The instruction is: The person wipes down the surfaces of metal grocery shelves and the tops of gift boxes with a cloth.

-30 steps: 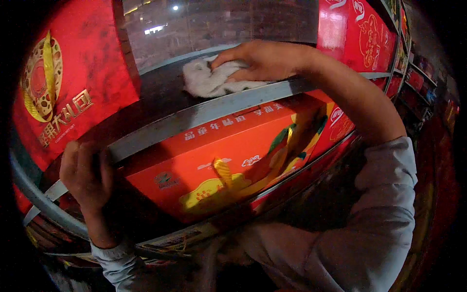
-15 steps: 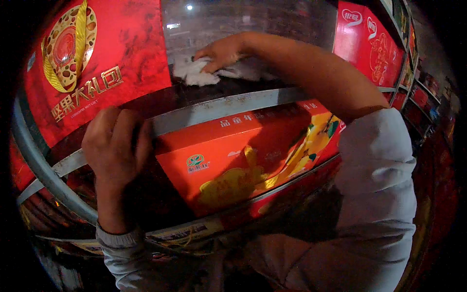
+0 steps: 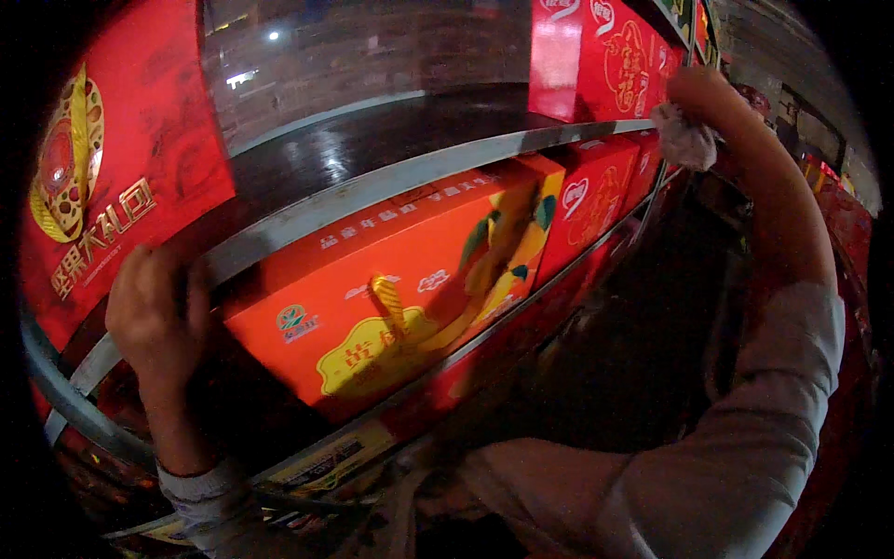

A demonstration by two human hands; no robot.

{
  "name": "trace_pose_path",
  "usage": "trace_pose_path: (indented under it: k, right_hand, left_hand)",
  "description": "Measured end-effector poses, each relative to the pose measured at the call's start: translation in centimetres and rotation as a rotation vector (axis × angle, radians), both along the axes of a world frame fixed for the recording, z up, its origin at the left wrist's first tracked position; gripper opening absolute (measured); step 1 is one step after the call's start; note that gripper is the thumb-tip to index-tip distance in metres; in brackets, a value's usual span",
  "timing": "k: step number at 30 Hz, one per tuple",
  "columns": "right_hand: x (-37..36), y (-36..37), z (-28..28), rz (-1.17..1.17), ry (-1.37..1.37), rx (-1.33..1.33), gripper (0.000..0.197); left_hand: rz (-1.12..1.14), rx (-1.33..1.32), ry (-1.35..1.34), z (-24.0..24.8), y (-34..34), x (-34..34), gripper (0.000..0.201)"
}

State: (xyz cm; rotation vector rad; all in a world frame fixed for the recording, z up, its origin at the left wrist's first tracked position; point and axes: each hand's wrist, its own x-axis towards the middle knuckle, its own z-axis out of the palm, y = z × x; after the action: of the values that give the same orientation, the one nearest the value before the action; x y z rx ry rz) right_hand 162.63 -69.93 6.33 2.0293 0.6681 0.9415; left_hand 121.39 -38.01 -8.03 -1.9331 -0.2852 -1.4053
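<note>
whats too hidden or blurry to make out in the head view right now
All head view:
Red box at left: top cut off by the picture's edge.
Left hand: fingertips hidden by the hand itself.
Right hand: finger positions on the cloth blurred.
Space left of the orange box: lost in shadow.

We saw red boxes (image 3: pixel 154 112) standing apart on the dark, metal-edged upper shelf (image 3: pixel 372 130); the lower shelf (image 3: pixel 480 339) held an orange box (image 3: pixel 442 256) beside red cartons (image 3: pixel 596 205).

The right hand (image 3: pixel 700 93) holds a pale cloth (image 3: pixel 686 140).
</note>
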Motion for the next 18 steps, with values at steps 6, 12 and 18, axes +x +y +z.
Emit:
trace_pose_path:
  k: [6,12,18]
  right_hand:
    - [3.1,-1.2,0.0,0.527,0.25,0.177,0.029]
    - [4.3,8.7,-0.7,0.965,0.428,0.276,0.034]
    - [8.9,18.7,-2.9,0.988,0.668,-0.141,0.039]
  left_hand:
    - [0.059,-0.229,0.045,0.1,-0.2,0.3,0.014]
    - [-0.074,-0.336,-0.074,0.1,-0.1,0.6,0.018]
    - [-0.192,-0.721,-0.136,0.1,1.7,-0.2,0.022]
